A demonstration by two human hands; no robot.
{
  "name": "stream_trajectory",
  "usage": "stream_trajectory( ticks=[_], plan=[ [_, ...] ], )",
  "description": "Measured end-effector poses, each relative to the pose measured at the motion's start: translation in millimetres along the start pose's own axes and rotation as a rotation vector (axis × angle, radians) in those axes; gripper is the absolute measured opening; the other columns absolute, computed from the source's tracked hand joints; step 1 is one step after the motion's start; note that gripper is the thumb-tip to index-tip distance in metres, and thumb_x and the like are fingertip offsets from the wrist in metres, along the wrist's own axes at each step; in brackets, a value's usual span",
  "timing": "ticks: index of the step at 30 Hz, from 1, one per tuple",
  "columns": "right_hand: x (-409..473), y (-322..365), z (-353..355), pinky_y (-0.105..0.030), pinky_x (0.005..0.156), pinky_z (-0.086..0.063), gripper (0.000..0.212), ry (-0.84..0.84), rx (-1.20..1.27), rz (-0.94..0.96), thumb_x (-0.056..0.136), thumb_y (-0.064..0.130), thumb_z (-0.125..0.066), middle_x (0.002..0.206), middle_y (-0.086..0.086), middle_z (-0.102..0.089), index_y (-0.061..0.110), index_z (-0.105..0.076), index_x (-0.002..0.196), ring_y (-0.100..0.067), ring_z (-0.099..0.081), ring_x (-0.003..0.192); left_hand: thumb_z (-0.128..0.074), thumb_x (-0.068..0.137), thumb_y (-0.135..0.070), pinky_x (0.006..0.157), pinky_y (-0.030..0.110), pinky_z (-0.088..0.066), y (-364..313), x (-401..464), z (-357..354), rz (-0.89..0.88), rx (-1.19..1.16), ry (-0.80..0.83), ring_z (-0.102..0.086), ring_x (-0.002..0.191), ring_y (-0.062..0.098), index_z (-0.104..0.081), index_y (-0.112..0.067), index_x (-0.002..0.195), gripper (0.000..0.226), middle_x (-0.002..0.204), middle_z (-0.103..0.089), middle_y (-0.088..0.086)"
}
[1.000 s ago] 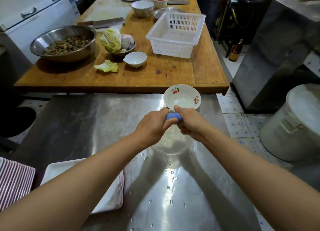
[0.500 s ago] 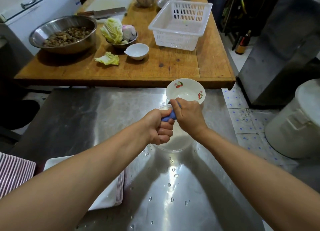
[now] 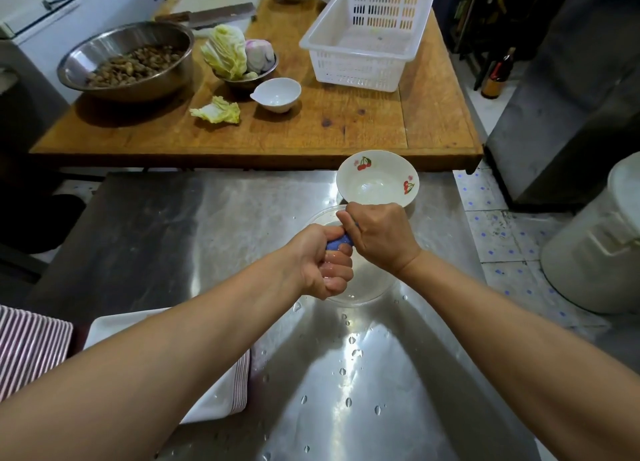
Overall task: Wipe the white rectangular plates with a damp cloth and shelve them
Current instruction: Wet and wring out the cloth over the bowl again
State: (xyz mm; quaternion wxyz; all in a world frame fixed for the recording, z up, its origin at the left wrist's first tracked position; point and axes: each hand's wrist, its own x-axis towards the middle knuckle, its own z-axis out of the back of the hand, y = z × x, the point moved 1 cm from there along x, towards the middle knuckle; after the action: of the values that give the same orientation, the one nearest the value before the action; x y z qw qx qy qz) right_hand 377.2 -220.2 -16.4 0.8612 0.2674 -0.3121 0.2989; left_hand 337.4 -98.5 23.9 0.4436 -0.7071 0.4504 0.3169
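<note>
A blue cloth (image 3: 340, 243) is twisted between both fists, and only a short piece of it shows. My left hand (image 3: 322, 261) grips its near end and my right hand (image 3: 379, 233) grips its far end. Both hold it over a clear bowl (image 3: 360, 292) standing on the steel counter (image 3: 173, 239). White rectangular plates (image 3: 221, 395) are stacked at the counter's lower left, partly hidden under my left forearm, with striped edges showing.
A white cherry-print bowl (image 3: 377, 180) stands just beyond my hands. Behind it, a wooden table (image 3: 346, 128) carries a white plastic basket (image 3: 367, 41), a steel bowl of food (image 3: 128, 58), cabbage and a small white dish (image 3: 277, 95). A white bucket (image 3: 599, 246) stands right. Striped cloth (image 3: 31, 349) lies far left.
My hands have twisted the blue cloth: the left fist rolled down and toward me, the right rolled over the top. Less cloth shows now. The view shifted slightly closer.
</note>
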Motion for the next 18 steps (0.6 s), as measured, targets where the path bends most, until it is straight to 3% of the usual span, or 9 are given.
stream_trajectory(
  ticks=[7, 11, 14, 18],
  plan=[
    [0, -3, 4, -0.03, 0.032, -0.041, 0.058, -0.008, 0.005, 0.099, 0.102, 0.036, -0.026, 0.047, -0.005, -0.052, 0.007, -0.054, 0.061, -0.022, -0.047, 0.035, -0.036, 0.096, -0.036, 0.037, 0.014, -0.01, -1, 2, 3, 0.008, 0.077, 0.018, -0.019, 0.026, 0.009, -0.03, -0.019, 0.057, 0.043, 0.037, -0.021, -0.005],
    [3, -5, 5, -0.03, 0.032, -0.041, 0.058, -0.007, -0.005, 0.112, 0.102, 0.036, -0.026, 0.047, -0.006, -0.053, 0.006, -0.054, 0.061, -0.021, -0.047, 0.035, -0.035, 0.098, -0.037, 0.034, 0.015, -0.011, 0, 2, 2, -0.038, 0.008, 0.067, -0.02, 0.027, 0.008, -0.036, -0.015, 0.058, 0.046, 0.038, -0.022, -0.006],
    [5, -9, 7, -0.032, 0.035, -0.044, 0.056, 0.015, -0.03, 0.097, 0.101, 0.037, -0.028, 0.051, -0.006, -0.056, 0.006, -0.057, 0.066, -0.021, -0.051, 0.039, -0.035, 0.099, -0.035, 0.032, 0.016, -0.016, -4, 0, 1, -0.09, 0.029, 0.109, -0.025, 0.029, 0.004, -0.045, -0.011, 0.069, 0.04, 0.04, -0.029, -0.007],
    [-2, -6, 15, -0.038, 0.047, -0.053, 0.047, 0.13, 0.041, -0.054, 0.099, 0.038, -0.033, 0.067, -0.009, -0.064, 0.006, -0.061, 0.079, -0.023, -0.06, 0.054, -0.04, 0.1, -0.024, 0.036, 0.011, -0.032, -10, -7, 6, -0.156, 0.197, 0.032, -0.042, 0.039, 0.003, -0.06, -0.006, 0.092, 0.028, 0.057, -0.053, -0.001]
  ],
)
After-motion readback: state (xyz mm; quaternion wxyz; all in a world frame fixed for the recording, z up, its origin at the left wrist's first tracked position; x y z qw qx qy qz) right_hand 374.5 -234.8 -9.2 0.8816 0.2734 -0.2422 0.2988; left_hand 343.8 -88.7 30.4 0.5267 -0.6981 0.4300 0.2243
